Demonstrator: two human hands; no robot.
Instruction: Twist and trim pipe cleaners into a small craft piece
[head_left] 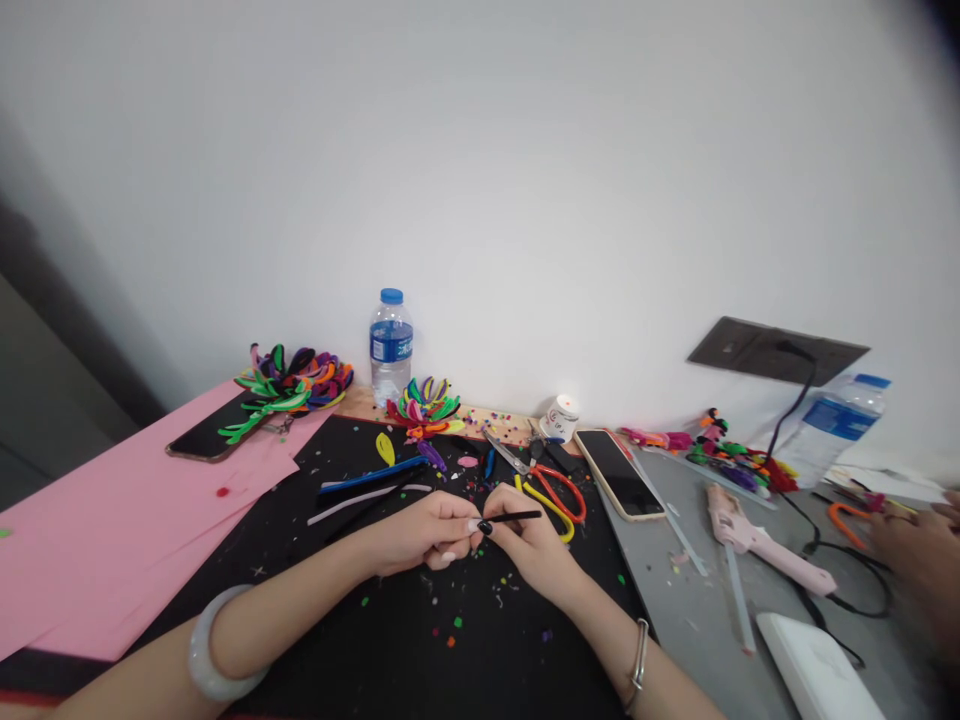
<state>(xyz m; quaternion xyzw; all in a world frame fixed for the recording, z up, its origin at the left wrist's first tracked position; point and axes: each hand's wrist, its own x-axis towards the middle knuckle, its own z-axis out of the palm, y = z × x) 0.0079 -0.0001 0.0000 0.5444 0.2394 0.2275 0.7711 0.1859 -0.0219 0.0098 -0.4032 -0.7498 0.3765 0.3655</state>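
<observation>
My left hand point(424, 532) and my right hand point(529, 545) meet over a black sheet point(420, 640) on the table. Both pinch a thin black stick or pipe cleaner point(514, 517) that points to the right. The left fingers are curled at its left end; the right fingers close round its middle. A pale bangle point(210, 650) sits on my left wrist and a thin metal bracelet point(637, 655) on my right. Small coloured scraps lie scattered on the black sheet around my hands.
Pink paper point(112, 520) with a phone point(206, 435) lies left. Pipe-cleaner flowers point(296, 385) point(427, 405), a water bottle point(391, 345), scissors point(551, 485), a second phone point(619, 472) and a pink glue gun point(757, 540) lie around. Another person's hand point(919, 545) works at the right.
</observation>
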